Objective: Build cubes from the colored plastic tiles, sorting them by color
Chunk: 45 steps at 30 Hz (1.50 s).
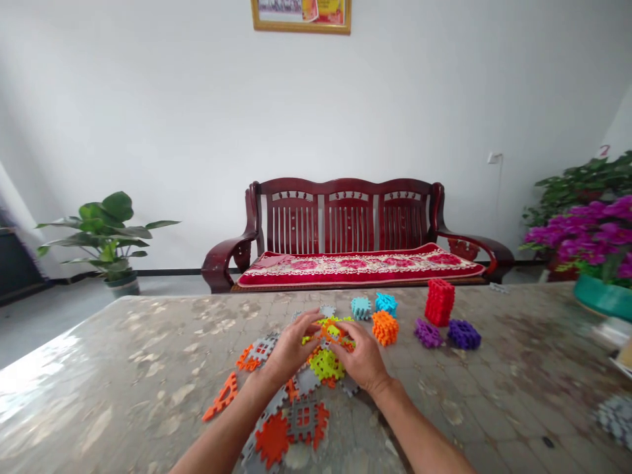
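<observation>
Between my two hands is an orange interlocking plastic tile point(332, 331) with notched edges and an opening in it. My left hand point(291, 342) has its thumb and fingers bent around the tile's left side. On the opposite side my right hand point(363, 352) pinches it. Directly below lies a yellow-green tile point(326, 364) on a loose heap of orange, grey and yellow-green tiles. Nearer to me are a grey tile with a window pattern point(302, 417) and a solid orange tile point(272, 439). My fingers partly cover the heap.
Sorted stacks stand at the right: orange point(385, 328), pale teal point(361, 308), blue point(386, 303), tall red point(440, 302), purple point(428, 333) and dark violet point(464, 334). A lone orange piece point(222, 396) lies left. Grey tiles point(616, 418) and a flower pot point(602, 296) sit far right.
</observation>
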Available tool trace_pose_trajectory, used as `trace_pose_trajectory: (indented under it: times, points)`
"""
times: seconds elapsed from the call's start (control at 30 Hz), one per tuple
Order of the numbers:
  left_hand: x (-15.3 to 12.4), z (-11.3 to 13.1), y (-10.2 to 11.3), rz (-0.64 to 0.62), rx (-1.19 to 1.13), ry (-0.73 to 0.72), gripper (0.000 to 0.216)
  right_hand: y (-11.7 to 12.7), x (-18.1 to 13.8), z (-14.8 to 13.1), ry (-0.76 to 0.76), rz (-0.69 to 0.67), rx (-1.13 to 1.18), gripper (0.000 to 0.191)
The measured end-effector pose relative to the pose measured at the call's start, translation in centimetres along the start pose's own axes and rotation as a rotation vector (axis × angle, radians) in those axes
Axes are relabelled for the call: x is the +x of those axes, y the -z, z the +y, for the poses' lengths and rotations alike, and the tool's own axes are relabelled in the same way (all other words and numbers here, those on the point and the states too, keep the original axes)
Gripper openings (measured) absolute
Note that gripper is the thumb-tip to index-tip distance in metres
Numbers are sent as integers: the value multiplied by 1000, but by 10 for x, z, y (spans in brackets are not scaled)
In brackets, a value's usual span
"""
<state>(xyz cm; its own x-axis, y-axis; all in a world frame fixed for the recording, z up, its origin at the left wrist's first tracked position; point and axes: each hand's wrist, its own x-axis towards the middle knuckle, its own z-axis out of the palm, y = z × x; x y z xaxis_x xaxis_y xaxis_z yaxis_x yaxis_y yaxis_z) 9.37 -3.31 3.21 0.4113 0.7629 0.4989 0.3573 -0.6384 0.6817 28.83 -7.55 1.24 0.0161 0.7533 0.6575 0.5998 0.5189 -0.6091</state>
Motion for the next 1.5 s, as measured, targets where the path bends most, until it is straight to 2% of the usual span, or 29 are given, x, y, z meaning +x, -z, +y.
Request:
trace_pose_trajectory:
  times: [0.03,0.1,0.2,0.27,0.37,0.47,0.6,0.8,1.13,1.37,1.5]
  points:
    - [-3,-3,9,35,20,7,53,5,2,4,35,45,-72,32]
    - [-11,-14,34,191,77,83,60,20,6,15,70,144,-229,33]
    - [-31,-43,75,396,125,297,64,44,11,36,37,270,-468,34]
    - [-46,-67,97,451,112,433,66,57,13,47,-10,295,-588,35]
    - [-65,-93,113,415,72,535,63,68,13,56,-94,267,-705,35]
    - [-74,-101,115,388,-8,581,61,72,11,56,-177,212,-770,35]
    - [-73,-97,112,392,-23,580,56,70,9,52,-253,157,-817,42]
    - [-71,-95,112,386,-12,564,55,63,7,53,-267,157,-893,57]
    - [-70,-88,112,366,8,570,52,62,3,57,-328,139,-821,56]
    - [-72,-93,110,324,94,531,46,63,3,58,-307,173,-799,58]
    - [-72,-91,107,182,160,496,46,60,5,46,-141,266,-742,48]
